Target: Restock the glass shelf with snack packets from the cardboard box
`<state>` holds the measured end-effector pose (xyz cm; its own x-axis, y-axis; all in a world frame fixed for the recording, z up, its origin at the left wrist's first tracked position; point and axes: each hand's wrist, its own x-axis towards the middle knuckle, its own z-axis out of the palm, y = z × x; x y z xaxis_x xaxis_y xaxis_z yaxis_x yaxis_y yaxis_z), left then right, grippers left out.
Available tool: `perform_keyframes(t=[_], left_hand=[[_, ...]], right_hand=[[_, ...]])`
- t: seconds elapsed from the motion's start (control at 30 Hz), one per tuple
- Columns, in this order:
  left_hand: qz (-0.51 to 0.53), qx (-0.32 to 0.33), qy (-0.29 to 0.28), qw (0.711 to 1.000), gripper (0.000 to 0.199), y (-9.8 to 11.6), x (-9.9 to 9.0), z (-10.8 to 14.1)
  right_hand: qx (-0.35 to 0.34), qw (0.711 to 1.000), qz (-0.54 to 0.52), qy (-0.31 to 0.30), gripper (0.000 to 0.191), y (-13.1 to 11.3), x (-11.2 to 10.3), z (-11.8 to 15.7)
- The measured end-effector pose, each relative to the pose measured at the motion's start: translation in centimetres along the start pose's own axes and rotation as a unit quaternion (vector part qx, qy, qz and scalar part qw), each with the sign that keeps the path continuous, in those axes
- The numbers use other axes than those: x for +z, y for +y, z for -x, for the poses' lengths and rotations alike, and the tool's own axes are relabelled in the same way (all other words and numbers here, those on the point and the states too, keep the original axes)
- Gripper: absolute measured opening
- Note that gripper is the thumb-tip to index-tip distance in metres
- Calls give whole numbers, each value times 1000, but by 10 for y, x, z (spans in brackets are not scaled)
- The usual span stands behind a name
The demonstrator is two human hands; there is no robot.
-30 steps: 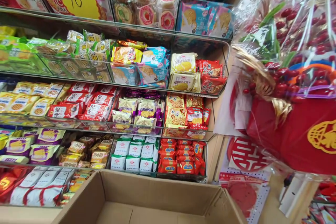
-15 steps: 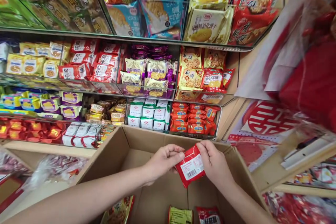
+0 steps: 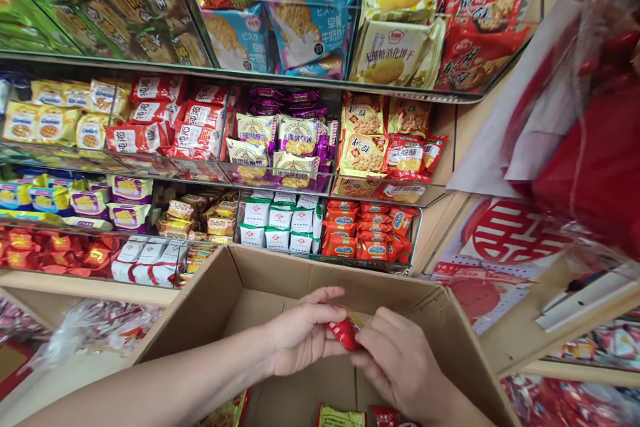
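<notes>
Between my two hands, over the open cardboard box (image 3: 200, 310), is a small red snack packet (image 3: 343, 332). My left hand (image 3: 303, 333) pinches its left side with the thumb on top. My right hand (image 3: 400, 360) has its fingers curled at the packet's right end, partly covering it. The packet is turned so that mostly one narrow red side shows. Low in the box lie a yellow packet (image 3: 341, 417), a red packet (image 3: 390, 416) and another yellow-and-red packet (image 3: 227, 411), each cut off by the lower picture edge.
Glass-fronted shelves with packed biscuits (image 3: 300, 133) rise behind the box. Green-and-white packets (image 3: 280, 217) and orange packets (image 3: 367, 227) sit just past its back rim. Red bagged goods (image 3: 590, 167) hang at right. A plastic bag (image 3: 95, 323) lies at left.
The red packet has been lowered slightly and turned, so its white label no longer shows. My right hand has moved down and curled round the packet's end.
</notes>
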<state>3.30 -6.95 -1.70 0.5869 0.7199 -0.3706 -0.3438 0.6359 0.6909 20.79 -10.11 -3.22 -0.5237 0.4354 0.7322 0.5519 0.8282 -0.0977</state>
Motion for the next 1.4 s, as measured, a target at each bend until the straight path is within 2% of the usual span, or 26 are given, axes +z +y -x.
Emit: perform_keyframes(t=[0.07, 0.13, 0.17, 0.23, 0.3, 0.33, 0.4, 0.5, 0.57, 0.63, 0.7, 0.73, 0.8, 0.83, 0.9, 0.93, 1.0, 1.03, 1.1, 1.17, 1.2, 1.27, 1.33, 1.4], left_hand=[[-15, 65, -2, 998, 71, 4, -3, 0], [-52, 104, -32, 993, 81, 10, -5, 0], [-74, 110, -46, 990, 83, 13, -5, 0], [-114, 108, -69, 985, 84, 18, -5, 0], [-140, 111, -74, 981, 80, 18, -1, -1], [-141, 121, -66, 980, 76, 17, 1, -1], [-138, 150, -44, 978, 67, 14, 4, -3], [-156, 176, -27, 972, 53, 7, 5, -9], [-204, 177, -31, 962, 44, 5, 0, -15], [-276, 190, -42, 941, 33, 7, -5, -21], [-358, 214, -60, 907, 30, 11, -6, -24], [-395, 228, -64, 888, 34, 15, -4, -24], [-448, 267, -56, 851, 42, 26, 4, -19], [-471, 296, -44, 830, 43, 35, 10, -16], [-521, 383, -8, 763, 41, 57, 26, -10], [-554, 436, 10, 710, 39, 70, 34, -10], [-623, 540, 17, 565, 42, 99, 52, -15], [-650, 578, 15, 493, 45, 113, 61, -20], [-705, 604, 27, 370, 48, 138, 78, -37], [-758, 580, 70, 291, 51, 154, 94, -56], [-781, 562, 93, 257, 52, 160, 100, -65], [-810, 531, 128, 212, 54, 166, 108, -79], [-822, 516, 145, 192, 56, 169, 110, -89], [-825, 512, 147, 188, 57, 170, 108, -94]], right_hand=[[53, 997, -62, 9, 19, -1, 3, 3], [198, 972, -118, 43, 16, 3, 7, 6], [278, 945, -162, 50, 19, 6, 9, 6], [399, 866, -300, 32, 33, 12, 12, 4], [448, 784, -430, 3, 41, 15, 13, -2], [457, 759, -463, 4, 41, 15, 14, -5], [471, 740, -478, 37, 37, 15, 14, -10], [481, 737, -469, 73, 33, 16, 14, -11], [481, 756, -439, 70, 35, 18, 13, -8], [466, 804, -364, 71, 47, 21, 8, -6], [419, 862, -283, 29, 53, 25, -1, -5], [393, 886, -247, -10, 49, 27, -7, -6], [356, 915, -179, -63, 35, 32, -23, -12], [346, 926, -145, -47, 30, 36, -32, -17], [328, 937, -100, 70, 34, 47, -54, -32], [313, 935, -89, 139, 39, 53, -65, -43], [287, 926, -38, 243, 50, 69, -87, -69], [282, 921, 13, 270, 54, 77, -97, -84], [278, 912, 126, 274, 57, 93, -108, -111], [283, 906, 188, 250, 56, 110, -109, -133], [289, 907, 198, 233, 55, 118, -107, -140], [304, 907, 211, 201, 54, 132, -98, -149], [309, 906, 232, 170, 52, 142, -90, -151], [302, 905, 266, 139, 44, 146, -86, -151]])
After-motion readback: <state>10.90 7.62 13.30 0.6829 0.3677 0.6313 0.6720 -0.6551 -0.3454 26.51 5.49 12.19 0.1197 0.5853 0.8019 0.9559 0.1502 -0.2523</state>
